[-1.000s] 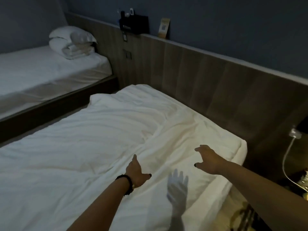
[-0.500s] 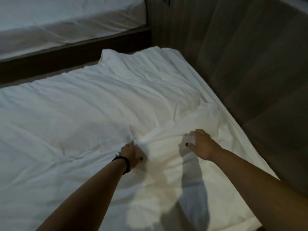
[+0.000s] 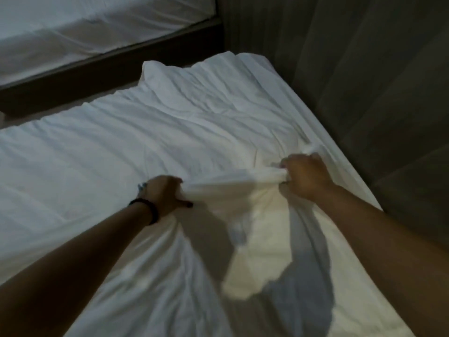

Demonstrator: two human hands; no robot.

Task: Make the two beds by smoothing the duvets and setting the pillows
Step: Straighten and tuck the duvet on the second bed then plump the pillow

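A wrinkled white duvet [image 3: 136,152] covers the near bed. Its folded edge runs across the middle of the bed and is bunched into a taut ridge between my hands. My left hand [image 3: 165,194], with a dark band on the wrist, grips the left end of that ridge. My right hand [image 3: 303,173] grips the right end, near the wall side of the bed. Below the hands lies the white sheet [image 3: 264,242] of the mattress, crossed by the shadows of my arms. No pillow shows in this view.
A second bed [image 3: 73,37] with white bedding and a dark frame stands at the upper left, across a narrow floor gap. A wood-panelled wall [image 3: 364,81] runs along the right side of the near bed.
My hands went from hovering open above the bed to landing on the duvet's edge and gripping it. The fabric between them is now pulled up into a ridge. The camera has tilted downward.
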